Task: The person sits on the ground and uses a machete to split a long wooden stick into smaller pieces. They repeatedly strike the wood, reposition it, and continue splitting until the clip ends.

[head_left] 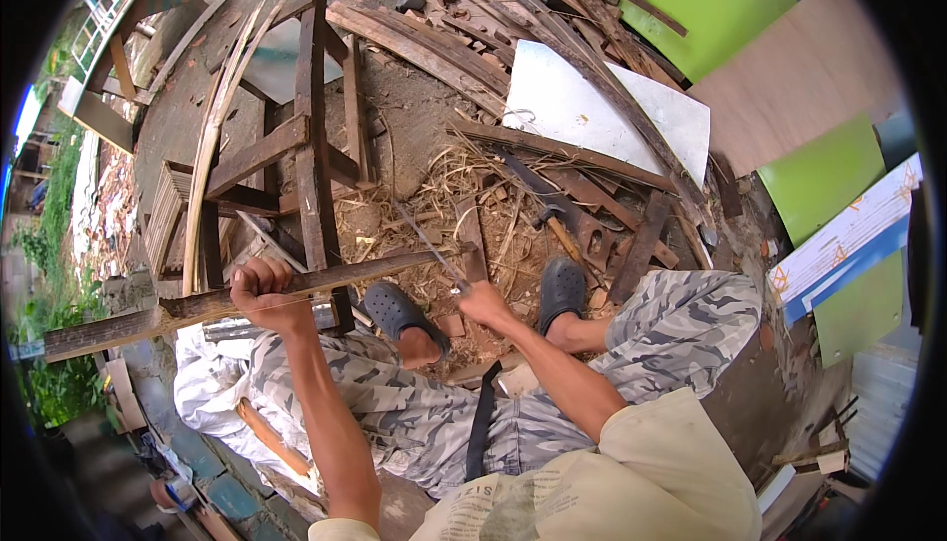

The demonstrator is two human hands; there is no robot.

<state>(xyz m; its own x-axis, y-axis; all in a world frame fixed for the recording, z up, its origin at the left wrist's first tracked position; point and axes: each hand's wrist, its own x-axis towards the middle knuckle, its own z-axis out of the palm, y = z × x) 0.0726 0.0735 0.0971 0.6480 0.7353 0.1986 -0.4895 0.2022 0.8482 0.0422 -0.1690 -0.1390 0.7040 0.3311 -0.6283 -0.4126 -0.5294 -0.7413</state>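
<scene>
My left hand (271, 294) is closed around a long, rough strip of wood (118, 332), which slants across in front of my knees. The strip's far right end reaches close to my right hand (483, 302). That hand is wrapped around the handle of a knife with a long narrow blade (422, 233). The blade points up and to the left, crossing the strip near its end; whether it touches the wood I cannot tell. Pale shavings (434, 196) lie thick on the ground beyond. A hammer (564, 242) with a wooden handle rests by my right shoe.
A dark wooden frame (314, 146) stands just beyond the strip on the left. Scrap boards (424, 53) are heaped at the back, with a white sheet (572, 107) among them. Green panels (824, 181) stand to the right. My shoes (562, 289) flank the shavings.
</scene>
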